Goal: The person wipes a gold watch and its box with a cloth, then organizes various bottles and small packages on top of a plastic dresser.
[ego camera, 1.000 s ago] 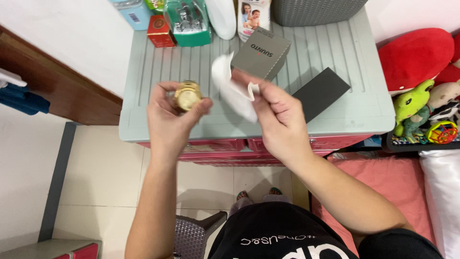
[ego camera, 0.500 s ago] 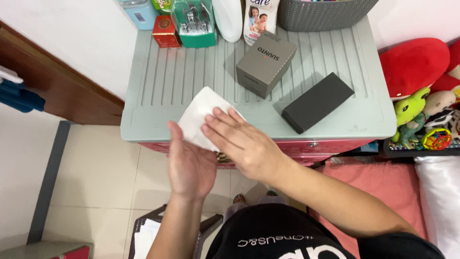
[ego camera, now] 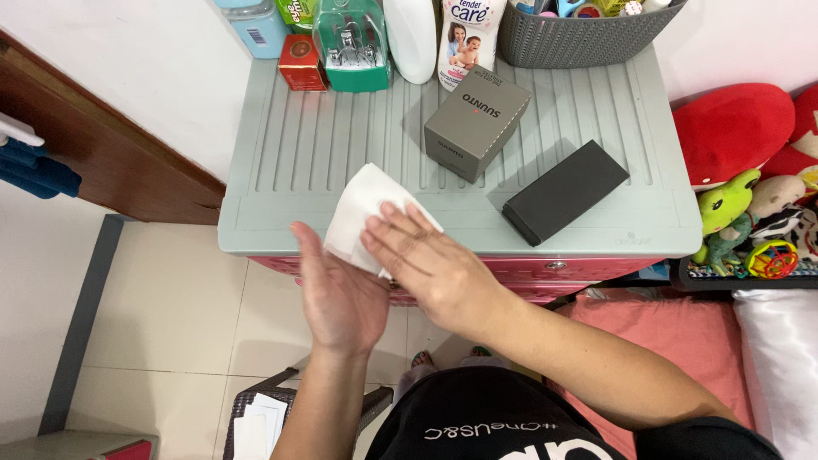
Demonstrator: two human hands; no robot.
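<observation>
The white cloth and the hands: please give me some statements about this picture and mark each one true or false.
1. The right hand lies flat on the white cloth. True.
2. The left hand is under the cloth, palm up. True.
3. The grey box stands on the floor. False: it stands on the ribbed grey top.
4. The black box lies to the right of the grey box. True.
5. The cloth touches the black box. False: they are clearly apart.
6. The grey basket is at the front edge of the top. False: it is at the back, by the wall.
</observation>
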